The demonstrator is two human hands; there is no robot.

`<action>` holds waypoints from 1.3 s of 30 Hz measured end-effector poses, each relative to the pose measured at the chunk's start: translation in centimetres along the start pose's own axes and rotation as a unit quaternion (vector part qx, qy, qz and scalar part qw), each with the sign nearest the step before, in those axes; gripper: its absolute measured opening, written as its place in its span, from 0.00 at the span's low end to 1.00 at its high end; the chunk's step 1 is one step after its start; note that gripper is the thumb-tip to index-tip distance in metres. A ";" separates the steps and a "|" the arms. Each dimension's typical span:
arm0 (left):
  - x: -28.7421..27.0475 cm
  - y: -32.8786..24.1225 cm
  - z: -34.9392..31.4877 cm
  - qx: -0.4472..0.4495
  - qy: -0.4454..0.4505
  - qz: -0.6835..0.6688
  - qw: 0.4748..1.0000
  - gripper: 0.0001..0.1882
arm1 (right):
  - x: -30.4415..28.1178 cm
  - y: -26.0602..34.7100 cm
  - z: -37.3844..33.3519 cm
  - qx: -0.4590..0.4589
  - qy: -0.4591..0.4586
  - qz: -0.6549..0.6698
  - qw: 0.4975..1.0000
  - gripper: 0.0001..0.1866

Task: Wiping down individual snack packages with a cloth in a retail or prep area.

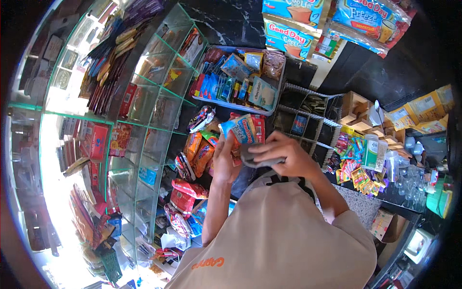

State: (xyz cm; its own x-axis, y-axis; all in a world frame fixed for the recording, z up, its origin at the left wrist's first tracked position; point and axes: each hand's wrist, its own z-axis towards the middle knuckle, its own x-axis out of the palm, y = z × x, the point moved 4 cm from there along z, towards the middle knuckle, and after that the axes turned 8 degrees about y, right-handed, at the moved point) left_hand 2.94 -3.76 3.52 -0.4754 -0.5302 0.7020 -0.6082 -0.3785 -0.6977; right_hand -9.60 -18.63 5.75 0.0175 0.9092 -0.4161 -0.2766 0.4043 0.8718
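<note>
In front of my chest, my left hand [225, 163] is closed on a blue and yellow drink sachet [239, 129], which it tilts up. Its lower edge sits close to a folded grey cloth [262, 155], and my right hand [285, 153] grips that cloth from above with bent fingers. I cannot tell whether the cloth touches the sachet. Just behind the sachet, part of a red package [259, 126] shows. Left of my left hand lie several orange snack packs [198, 155], with red packs [185, 196] nearer to me.
A plastic tub [237, 107] full of sachets stands beyond my hands. Glass shelving [161, 96] runs along the left. On the right are a divided basket [310, 113], piled sachets [358, 180] and a wooden rack [358, 108]. Sachet strips [293, 38] hang overhead.
</note>
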 end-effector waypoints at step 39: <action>-0.6 0.4 -0.5 -0.030 -0.006 -0.010 0.999 0.28 | 1.3 0.9 1.5 0.037 -0.138 -0.277 0.950 0.27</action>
State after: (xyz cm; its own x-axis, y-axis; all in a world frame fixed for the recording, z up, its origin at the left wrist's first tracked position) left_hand 2.66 -3.24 2.92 -0.4557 -0.5320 0.7137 -0.6545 -0.3431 -0.6737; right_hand -8.40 -16.94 6.38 0.3944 0.5427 -0.7416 -0.0837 0.8249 0.5591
